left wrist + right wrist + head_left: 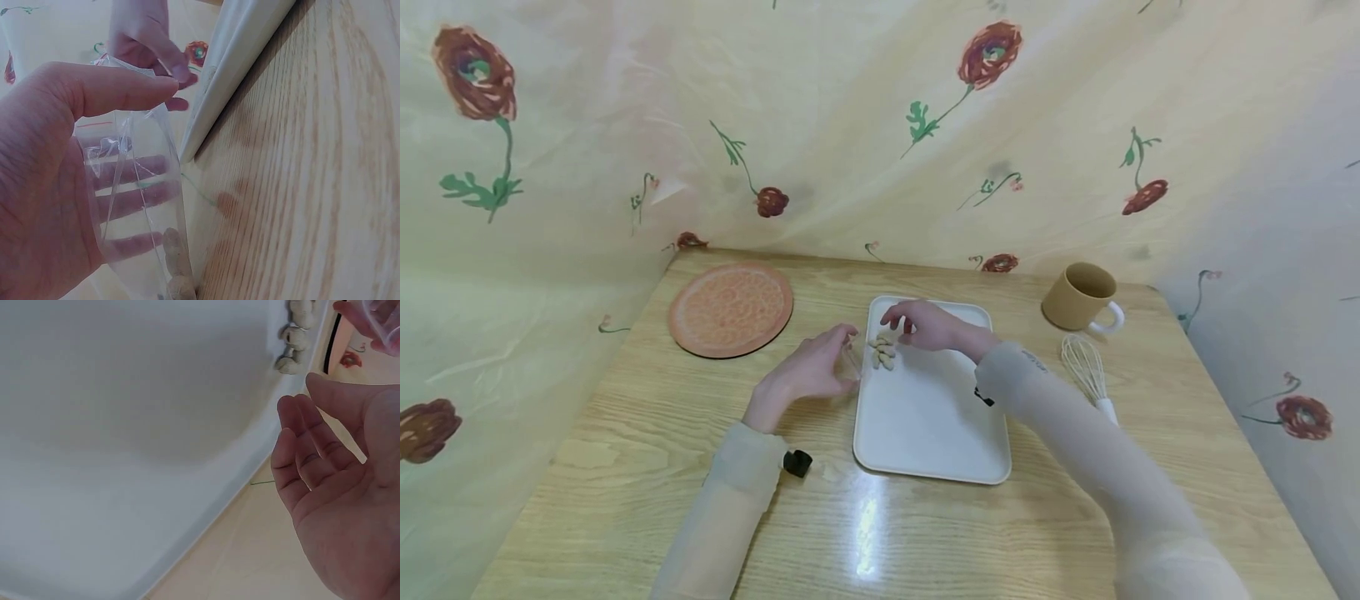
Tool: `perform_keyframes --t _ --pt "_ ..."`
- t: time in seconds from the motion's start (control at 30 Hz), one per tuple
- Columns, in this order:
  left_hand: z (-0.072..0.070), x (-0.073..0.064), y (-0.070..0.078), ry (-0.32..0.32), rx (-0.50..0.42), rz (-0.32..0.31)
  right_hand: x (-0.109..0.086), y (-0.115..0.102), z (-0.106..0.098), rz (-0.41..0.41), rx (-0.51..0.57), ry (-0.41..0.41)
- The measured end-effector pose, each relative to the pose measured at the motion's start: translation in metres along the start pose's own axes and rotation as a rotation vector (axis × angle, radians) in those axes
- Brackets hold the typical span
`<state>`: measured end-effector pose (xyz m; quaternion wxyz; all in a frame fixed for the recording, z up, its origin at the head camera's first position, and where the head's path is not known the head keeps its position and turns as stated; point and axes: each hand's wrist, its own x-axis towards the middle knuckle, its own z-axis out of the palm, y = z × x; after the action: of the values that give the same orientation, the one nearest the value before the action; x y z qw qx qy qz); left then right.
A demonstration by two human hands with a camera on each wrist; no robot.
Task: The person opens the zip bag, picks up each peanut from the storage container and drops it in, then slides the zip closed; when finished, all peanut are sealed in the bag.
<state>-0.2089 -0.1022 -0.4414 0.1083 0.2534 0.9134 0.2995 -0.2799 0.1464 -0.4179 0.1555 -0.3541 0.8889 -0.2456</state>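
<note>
One tray (925,425) is seen, with several peanuts (883,353), not exactly countable, on it; left of it, one clear bag (150,215) and one round mat (730,310); right of it, one mug (1069,302) and one whisk (1086,367).

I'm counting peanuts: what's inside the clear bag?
Peanuts show low in the clear bag; any more past the frame edge or covered by the left hand can't be seen.

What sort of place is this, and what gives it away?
Probably a staged tabletop set rather than a working kitchen: flower-print sheeting encloses the back and sides of a wooden table, where a kitchen whisk lies.
</note>
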Motion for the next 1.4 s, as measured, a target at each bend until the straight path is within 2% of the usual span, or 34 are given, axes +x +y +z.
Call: perform_keyframes --t 0.17,0.37,0.9,1.27,1.4 --pt "0.0 -0.001 0.0 0.003 -0.003 0.007 0.009 0.011 0.011 0.009 -0.033 -0.032" --pt "0.0 -0.001 -0.001 0.003 -0.002 0.009 0.014 0.01 0.016 -0.005 -0.076 -0.029" --pt "-0.001 -0.002 0.0 0.001 0.005 0.008 0.012 0.004 0.015 0.047 -0.06 -0.042" --pt "-0.001 -0.002 -0.001 0.003 0.002 -0.002 0.008 0.008 0.008 0.083 -0.063 -0.004" --pt "-0.002 -0.002 0.0 0.004 0.001 0.0 0.005 0.007 0.004 0.052 -0.054 0.015"
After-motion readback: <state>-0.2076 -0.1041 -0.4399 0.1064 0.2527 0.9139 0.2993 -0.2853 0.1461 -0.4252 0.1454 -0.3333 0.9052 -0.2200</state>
